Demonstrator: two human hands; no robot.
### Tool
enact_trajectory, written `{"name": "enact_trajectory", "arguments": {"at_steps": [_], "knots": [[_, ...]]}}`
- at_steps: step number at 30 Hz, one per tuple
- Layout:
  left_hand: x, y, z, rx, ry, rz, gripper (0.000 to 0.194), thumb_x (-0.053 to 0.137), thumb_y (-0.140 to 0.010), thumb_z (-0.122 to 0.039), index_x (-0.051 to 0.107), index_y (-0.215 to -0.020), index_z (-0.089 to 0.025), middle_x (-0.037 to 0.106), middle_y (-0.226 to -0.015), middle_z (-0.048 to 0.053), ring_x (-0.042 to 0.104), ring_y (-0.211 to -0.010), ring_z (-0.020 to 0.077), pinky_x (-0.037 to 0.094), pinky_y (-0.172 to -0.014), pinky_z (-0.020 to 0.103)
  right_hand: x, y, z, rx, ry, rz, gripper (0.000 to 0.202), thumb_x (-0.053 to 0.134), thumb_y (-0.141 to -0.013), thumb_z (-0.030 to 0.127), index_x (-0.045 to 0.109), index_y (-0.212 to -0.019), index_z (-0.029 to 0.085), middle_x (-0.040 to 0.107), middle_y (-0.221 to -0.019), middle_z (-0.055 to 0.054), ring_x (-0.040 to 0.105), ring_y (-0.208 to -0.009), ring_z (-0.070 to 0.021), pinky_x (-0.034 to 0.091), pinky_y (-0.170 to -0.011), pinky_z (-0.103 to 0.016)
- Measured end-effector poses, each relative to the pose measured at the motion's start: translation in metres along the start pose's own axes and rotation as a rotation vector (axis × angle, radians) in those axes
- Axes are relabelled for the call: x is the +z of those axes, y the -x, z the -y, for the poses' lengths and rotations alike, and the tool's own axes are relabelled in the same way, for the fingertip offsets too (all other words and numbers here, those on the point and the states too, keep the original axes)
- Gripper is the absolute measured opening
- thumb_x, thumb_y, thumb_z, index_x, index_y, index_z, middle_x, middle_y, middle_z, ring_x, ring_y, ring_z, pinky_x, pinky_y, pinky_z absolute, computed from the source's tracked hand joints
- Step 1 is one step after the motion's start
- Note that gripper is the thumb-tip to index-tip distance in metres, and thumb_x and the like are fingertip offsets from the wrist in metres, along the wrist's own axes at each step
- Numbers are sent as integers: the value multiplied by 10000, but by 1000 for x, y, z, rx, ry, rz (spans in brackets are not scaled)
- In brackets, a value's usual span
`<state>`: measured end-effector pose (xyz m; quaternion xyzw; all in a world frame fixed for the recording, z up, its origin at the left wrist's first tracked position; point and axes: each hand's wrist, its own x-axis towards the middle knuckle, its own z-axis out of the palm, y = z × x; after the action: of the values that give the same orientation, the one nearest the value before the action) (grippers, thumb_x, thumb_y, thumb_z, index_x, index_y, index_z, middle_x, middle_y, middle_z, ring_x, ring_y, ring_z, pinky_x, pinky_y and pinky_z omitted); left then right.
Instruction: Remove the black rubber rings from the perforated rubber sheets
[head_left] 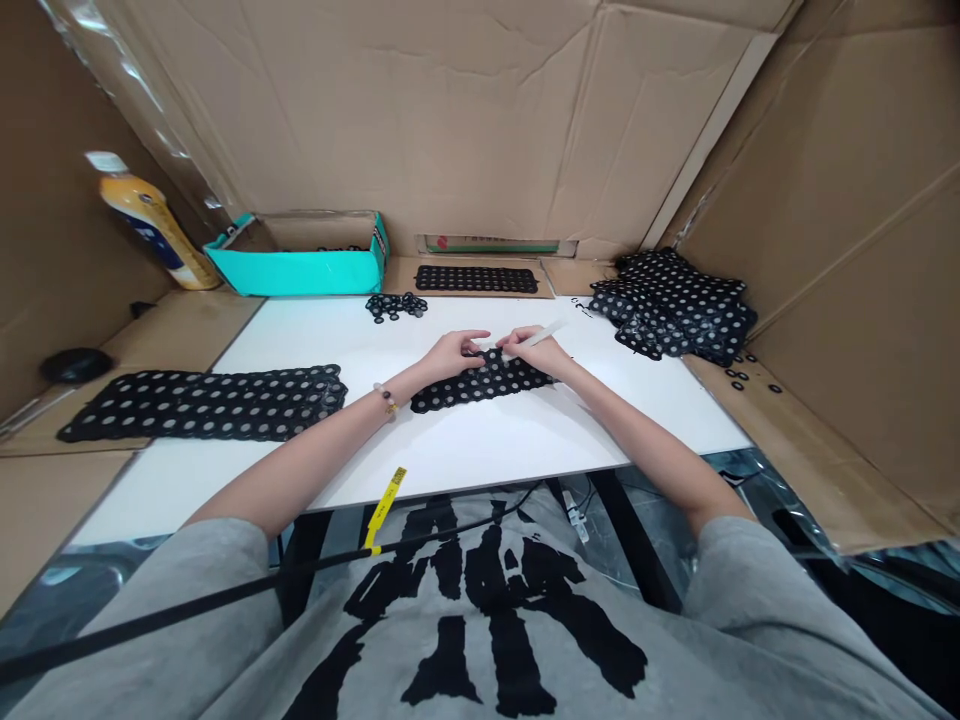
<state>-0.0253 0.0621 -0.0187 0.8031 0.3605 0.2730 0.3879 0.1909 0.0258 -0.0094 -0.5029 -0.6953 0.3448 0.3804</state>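
A black sheet with rows of pale round spots lies on the white table in front of me. My left hand is at its upper left edge, thumb on the sheet and forefinger stretched above; it seems to grip that edge. In my right hand is a slim, whitish pen-shaped tool, its back end pointing up to the right. The tool's tip is down by the sheet's upper edge, too small to make out. Several small black rings lie in a heap beyond my left hand.
A larger spotted sheet lies left, another at the back. Piled sheets stand right, near loose rings. A turquoise box, a bottle and a black rounded object are left. Cardboard walls surround the table.
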Motion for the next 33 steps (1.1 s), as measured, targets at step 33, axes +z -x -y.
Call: {"name": "enact_trajectory", "arguments": {"at_steps": [33], "knots": [[-5,1,-10,66,-92,164,729,771,-659,-345,589,-1343,-168,604,-1362,89,578,-1213,282,372,-1082,390,14,3,0,-159,52,-47,203,546,-801,333,538,-650,199,613,-696,1,551,-707,-160,406,-692,-277]]}}
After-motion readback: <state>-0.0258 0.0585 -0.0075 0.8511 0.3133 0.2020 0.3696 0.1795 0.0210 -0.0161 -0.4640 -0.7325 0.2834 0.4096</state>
